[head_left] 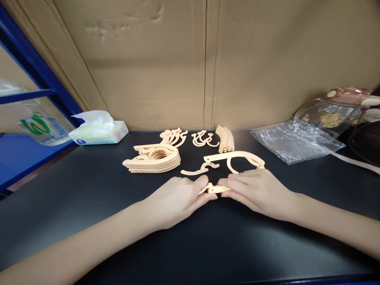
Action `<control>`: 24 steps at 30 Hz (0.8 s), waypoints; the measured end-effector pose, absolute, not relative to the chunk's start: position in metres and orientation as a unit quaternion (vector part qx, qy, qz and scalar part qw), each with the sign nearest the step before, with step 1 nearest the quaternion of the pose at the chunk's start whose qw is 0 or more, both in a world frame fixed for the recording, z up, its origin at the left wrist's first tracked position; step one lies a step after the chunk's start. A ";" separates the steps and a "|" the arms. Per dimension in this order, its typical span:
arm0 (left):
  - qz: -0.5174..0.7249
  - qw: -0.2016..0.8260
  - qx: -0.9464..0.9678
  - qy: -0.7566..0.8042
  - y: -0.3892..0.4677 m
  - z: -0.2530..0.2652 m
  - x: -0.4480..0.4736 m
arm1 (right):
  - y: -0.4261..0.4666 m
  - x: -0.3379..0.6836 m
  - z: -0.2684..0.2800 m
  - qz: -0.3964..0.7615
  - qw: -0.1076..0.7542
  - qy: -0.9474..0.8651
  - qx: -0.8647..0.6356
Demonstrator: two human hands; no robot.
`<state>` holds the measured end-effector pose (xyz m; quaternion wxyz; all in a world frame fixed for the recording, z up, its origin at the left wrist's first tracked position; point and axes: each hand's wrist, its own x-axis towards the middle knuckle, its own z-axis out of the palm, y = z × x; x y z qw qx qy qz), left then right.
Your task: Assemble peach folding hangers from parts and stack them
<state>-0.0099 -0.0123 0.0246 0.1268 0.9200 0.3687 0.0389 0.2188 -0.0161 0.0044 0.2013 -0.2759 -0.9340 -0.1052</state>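
Observation:
Closed around the near arm of a peach plastic folding hanger (237,155) is my right hand (258,192); the hanger's other arm spreads away behind it. My left hand (175,201) pinches a small peach piece (204,189) against the hole end of that near arm. Fingers hide most of this piece, so I cannot tell its exact shape. Just beyond my hands lies a loose curved hanger hook part (194,172). To the left is a stack of folded hangers (156,165).
Farther back lie several loose hook parts (175,137), more curved pieces (203,138) and a bundle of hanger arms (225,138). A tissue pack (99,132) stands back left, a clear plastic bag (291,138) back right near a transparent container (329,114). Cardboard (148,79) backs the black table (190,245).

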 end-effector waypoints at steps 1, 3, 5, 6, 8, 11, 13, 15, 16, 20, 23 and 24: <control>0.034 0.117 0.922 0.368 -0.012 0.025 -0.010 | -0.016 0.219 0.005 -0.105 0.200 -0.935 -0.275; 0.032 0.104 0.925 0.364 -0.012 0.025 -0.010 | -0.017 0.219 0.005 -0.108 0.201 -0.935 -0.271; 0.036 0.102 0.927 0.359 -0.012 0.025 -0.010 | -0.017 0.219 0.005 -0.115 0.205 -0.934 -0.268; 0.038 0.106 0.927 0.358 -0.012 0.025 -0.010 | -0.017 0.219 0.005 -0.119 0.206 -0.934 -0.268; 0.044 0.121 0.926 0.356 -0.012 0.025 -0.011 | -0.017 0.219 0.005 -0.127 0.208 -0.933 -0.267; 0.050 0.145 0.925 0.348 -0.012 0.026 -0.012 | -0.017 0.219 0.005 -0.130 0.209 -0.932 -0.265; 0.048 0.148 0.926 0.345 -0.012 0.026 -0.012 | -0.018 0.219 0.005 -0.129 0.212 -0.932 -0.265; 0.040 0.132 0.928 0.345 -0.012 0.026 -0.012 | -0.018 0.218 0.006 -0.122 0.211 -0.932 -0.268; 0.035 0.115 0.932 0.342 -0.012 0.026 -0.012 | -0.018 0.218 0.006 -0.118 0.209 -0.933 -0.269; 0.031 0.018 0.949 0.314 -0.010 0.022 -0.013 | -0.018 0.217 0.005 -0.102 0.198 -0.936 -0.273; 0.035 -0.029 0.953 0.300 -0.008 0.018 -0.013 | -0.018 0.217 0.004 -0.093 0.192 -0.936 -0.279; 0.036 -0.038 0.954 0.295 -0.008 0.017 -0.013 | -0.019 0.217 0.004 -0.090 0.190 -0.936 -0.281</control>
